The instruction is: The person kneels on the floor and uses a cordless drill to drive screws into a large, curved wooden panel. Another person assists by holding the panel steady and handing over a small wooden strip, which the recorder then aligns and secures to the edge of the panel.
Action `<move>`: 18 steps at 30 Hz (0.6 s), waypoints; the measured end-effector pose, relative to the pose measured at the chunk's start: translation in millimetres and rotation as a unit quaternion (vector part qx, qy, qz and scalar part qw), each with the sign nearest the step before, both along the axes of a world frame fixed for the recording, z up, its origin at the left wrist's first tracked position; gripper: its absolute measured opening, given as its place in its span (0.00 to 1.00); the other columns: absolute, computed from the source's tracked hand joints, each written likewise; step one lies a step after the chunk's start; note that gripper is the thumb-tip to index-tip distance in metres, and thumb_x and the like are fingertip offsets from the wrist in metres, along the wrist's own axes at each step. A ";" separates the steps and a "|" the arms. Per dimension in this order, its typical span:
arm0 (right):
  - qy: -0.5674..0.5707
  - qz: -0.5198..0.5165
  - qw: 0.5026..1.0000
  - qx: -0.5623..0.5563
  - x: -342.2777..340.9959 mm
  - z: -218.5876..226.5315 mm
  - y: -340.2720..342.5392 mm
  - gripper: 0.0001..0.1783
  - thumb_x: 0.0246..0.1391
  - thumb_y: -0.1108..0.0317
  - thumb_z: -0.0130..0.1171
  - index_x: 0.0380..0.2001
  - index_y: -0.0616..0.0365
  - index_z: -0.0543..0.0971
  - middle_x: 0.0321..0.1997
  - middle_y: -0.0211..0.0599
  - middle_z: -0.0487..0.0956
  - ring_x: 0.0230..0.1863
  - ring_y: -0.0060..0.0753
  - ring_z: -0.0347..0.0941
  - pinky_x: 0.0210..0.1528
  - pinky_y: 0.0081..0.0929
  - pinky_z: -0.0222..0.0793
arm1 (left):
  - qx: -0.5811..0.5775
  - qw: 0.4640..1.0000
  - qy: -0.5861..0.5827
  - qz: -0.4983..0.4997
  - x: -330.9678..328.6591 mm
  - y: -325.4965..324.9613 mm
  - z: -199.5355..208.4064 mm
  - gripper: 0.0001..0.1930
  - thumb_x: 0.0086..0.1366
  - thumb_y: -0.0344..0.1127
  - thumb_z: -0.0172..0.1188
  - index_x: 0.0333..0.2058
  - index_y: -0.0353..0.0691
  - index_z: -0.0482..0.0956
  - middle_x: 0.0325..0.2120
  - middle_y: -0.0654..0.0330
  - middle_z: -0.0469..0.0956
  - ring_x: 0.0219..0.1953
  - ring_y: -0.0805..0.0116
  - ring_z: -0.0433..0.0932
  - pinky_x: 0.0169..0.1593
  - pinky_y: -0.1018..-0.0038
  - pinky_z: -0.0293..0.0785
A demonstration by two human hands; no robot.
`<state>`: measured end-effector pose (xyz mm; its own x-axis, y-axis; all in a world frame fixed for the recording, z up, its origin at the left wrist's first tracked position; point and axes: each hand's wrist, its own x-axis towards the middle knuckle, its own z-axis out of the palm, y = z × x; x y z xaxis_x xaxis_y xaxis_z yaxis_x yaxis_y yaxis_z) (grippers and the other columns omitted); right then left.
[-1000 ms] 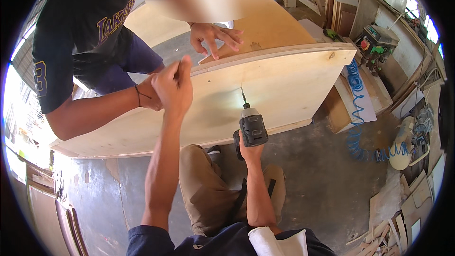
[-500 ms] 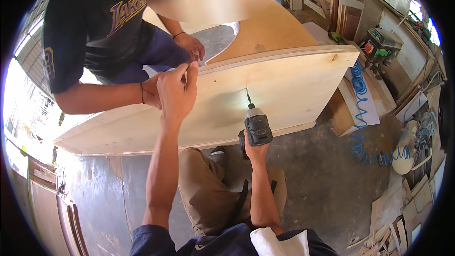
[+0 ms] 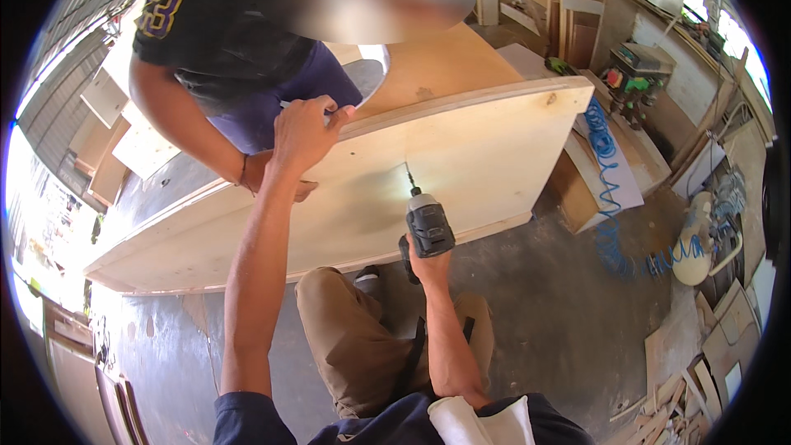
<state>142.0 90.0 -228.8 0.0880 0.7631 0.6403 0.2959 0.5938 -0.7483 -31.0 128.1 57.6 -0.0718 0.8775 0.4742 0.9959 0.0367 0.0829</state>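
My right hand (image 3: pixel 431 264) is wrapped around the grip of a black and grey cordless drill driver (image 3: pixel 431 227). The driver's long thin bit (image 3: pixel 410 177) points at the pale face of a long wooden panel (image 3: pixel 486 148), its tip at or very close to the surface. A light on the tool brightens the wood there. My left hand (image 3: pixel 309 136) is at the panel's top edge, fingers curled over it and thumb toward the near side. Just behind my left wrist is a co-worker's hand (image 3: pixel 262 171), partly hidden, its fingertips showing against the panel.
The co-worker (image 3: pixel 231 49) leans in from the far side, beside a brown board (image 3: pixel 449 66) with a curved cutout. At right, a coiled blue air hose (image 3: pixel 608 173) runs to a cream tank (image 3: pixel 692 239). Wood offcuts (image 3: pixel 684 395) lie at lower right; a green machine (image 3: pixel 638 74) stands farther back.
My left hand has gone from beside the co-worker's fingers to the panel's edge. The co-worker's far hand has left the edge; the other has dropped lower. The driver stays at the same spot.
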 end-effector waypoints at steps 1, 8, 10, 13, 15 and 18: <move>0.034 0.019 0.999 -0.028 -2.2 -3.3 0.9 0.05 0.48 0.74 0.63 0.31 0.61 0.80 0.26 0.43 0.80 0.27 0.44 0.77 0.34 0.37 0.73 | -0.023 1.000 0.010 0.015 2.1 2.9 2.2 0.23 0.69 0.54 0.55 0.30 0.39 0.86 0.25 0.46 0.82 0.32 0.43 0.82 0.39 0.53 0.75; 0.110 0.046 0.989 -0.085 -14.0 -3.8 -3.3 0.06 0.47 0.76 0.63 0.31 0.63 0.79 0.25 0.41 0.80 0.26 0.34 0.76 0.33 0.35 0.73 | -0.087 0.993 -0.012 0.085 -9.8 31.3 -13.6 0.26 0.70 0.53 0.51 0.32 0.33 0.86 0.30 0.41 0.82 0.38 0.40 0.82 0.45 0.52 0.76; 0.121 0.060 0.987 -0.086 -11.5 -10.4 1.5 0.06 0.47 0.77 0.63 0.31 0.63 0.79 0.25 0.41 0.80 0.27 0.34 0.76 0.33 0.34 0.73 | -0.044 0.995 -0.012 0.090 -3.0 27.6 -13.8 0.25 0.70 0.52 0.53 0.31 0.32 0.85 0.30 0.40 0.82 0.37 0.39 0.82 0.45 0.51 0.76; 0.105 0.049 0.990 -0.075 -7.8 -6.7 0.3 0.06 0.47 0.77 0.63 0.31 0.63 0.79 0.25 0.41 0.80 0.27 0.35 0.77 0.34 0.34 0.73 | -0.005 0.994 -0.006 0.105 9.6 18.6 -13.5 0.23 0.69 0.49 0.55 0.31 0.32 0.85 0.29 0.39 0.82 0.36 0.39 0.82 0.44 0.51 0.77; 0.100 0.047 0.992 -0.064 -5.8 -1.2 0.9 0.06 0.47 0.76 0.63 0.31 0.62 0.80 0.25 0.41 0.80 0.26 0.37 0.77 0.34 0.34 0.73 | 0.001 0.993 0.006 0.122 10.6 7.0 -13.5 0.22 0.69 0.48 0.56 0.30 0.31 0.85 0.29 0.39 0.82 0.36 0.39 0.82 0.43 0.50 0.77; 0.100 0.051 0.991 -0.075 -7.2 -2.5 2.5 0.06 0.47 0.75 0.63 0.31 0.63 0.79 0.25 0.42 0.80 0.26 0.38 0.77 0.34 0.35 0.73 | -0.062 0.992 0.038 0.101 -3.1 6.6 -6.0 0.22 0.69 0.47 0.56 0.30 0.31 0.85 0.29 0.40 0.82 0.36 0.41 0.83 0.43 0.50 0.77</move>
